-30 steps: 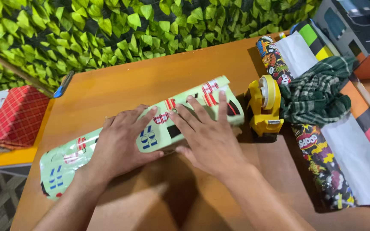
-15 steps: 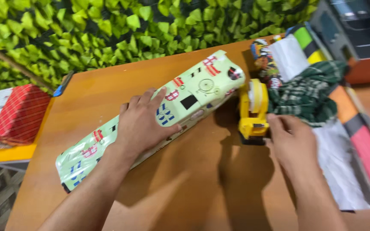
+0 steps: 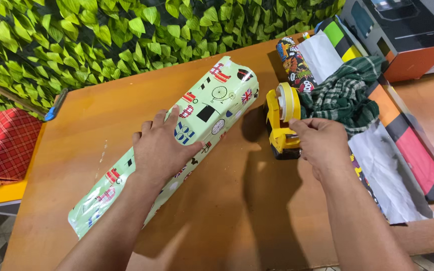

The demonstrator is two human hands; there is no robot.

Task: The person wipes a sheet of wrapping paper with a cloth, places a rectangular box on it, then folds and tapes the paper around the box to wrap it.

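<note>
Long parcel wrapped in pale green printed paper (image 3: 177, 145) lies diagonally across centre of orange wooden table (image 3: 227, 216). Left hand (image 3: 164, 148) pressed flat on its middle, fingers spread, gripping nothing. Right hand (image 3: 322, 143) at centre right, fingertips pinched at front of yellow tape dispenser (image 3: 281, 120). Green checked cloth (image 3: 345, 95) just beside dispenser, upper right

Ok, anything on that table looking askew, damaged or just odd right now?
Nothing damaged or spilled. The long wrapped parcel lies diagonally under the left hand, its near end loosely bunched. The right hand is at the yellow tape dispenser. A green plaid cloth sits crumpled on the paper rolls, which overhang the table edge.
</note>
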